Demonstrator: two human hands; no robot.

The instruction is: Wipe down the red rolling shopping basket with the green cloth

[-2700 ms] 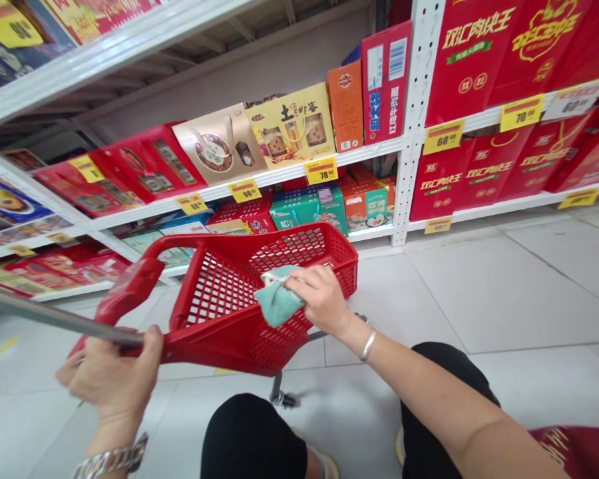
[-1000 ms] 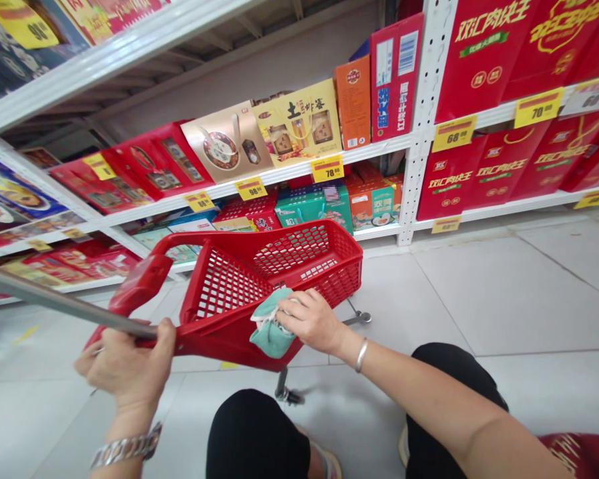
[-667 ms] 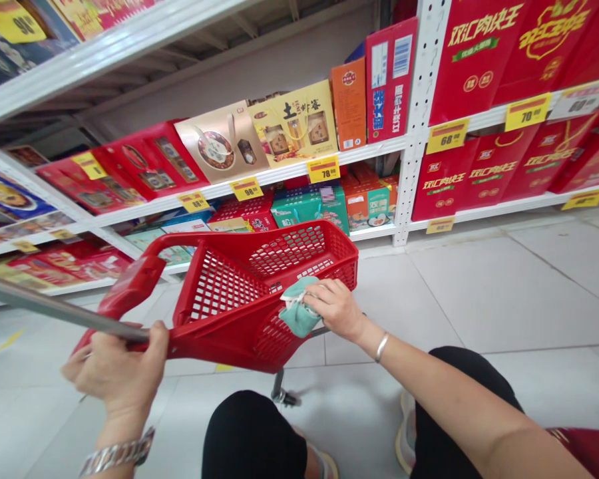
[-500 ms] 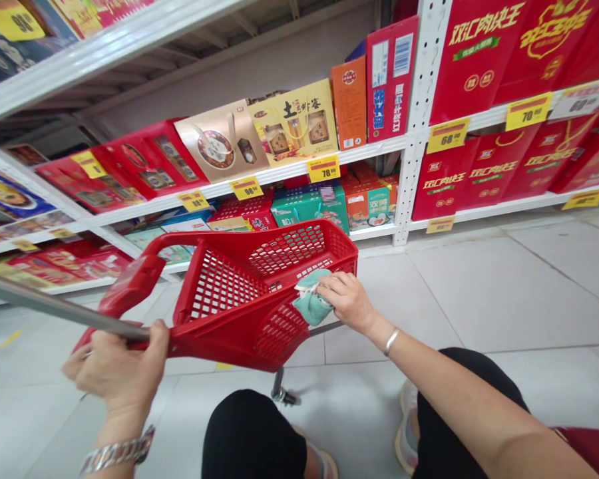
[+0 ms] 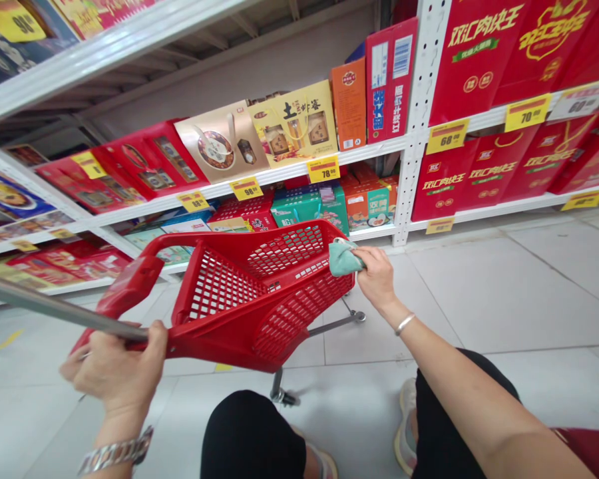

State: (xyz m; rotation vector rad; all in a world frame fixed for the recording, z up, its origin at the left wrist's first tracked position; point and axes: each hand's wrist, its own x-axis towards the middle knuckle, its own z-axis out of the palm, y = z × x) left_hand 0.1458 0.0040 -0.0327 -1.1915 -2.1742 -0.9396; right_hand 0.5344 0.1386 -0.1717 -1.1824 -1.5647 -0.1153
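At the red plastic cart's (image 5: 217,340) ends, the left hand (image 5: 120,367) is gripping grey metal tubing (image 5: 70,313), the right hand (image 5: 378,276) green cloth (image 5: 343,259).

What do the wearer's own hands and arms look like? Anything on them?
Two bare hands, no gloves, no sleeves in view. Left hand: a linked metal band at the wrist, silvery and possibly a watch strap; no dial is clearly visible. Right hand: a plain, narrow silver bangle at the wrist. No legible markings on either.

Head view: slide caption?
Right hand holds a green cloth at a red cart; left hand grips a metal bar.
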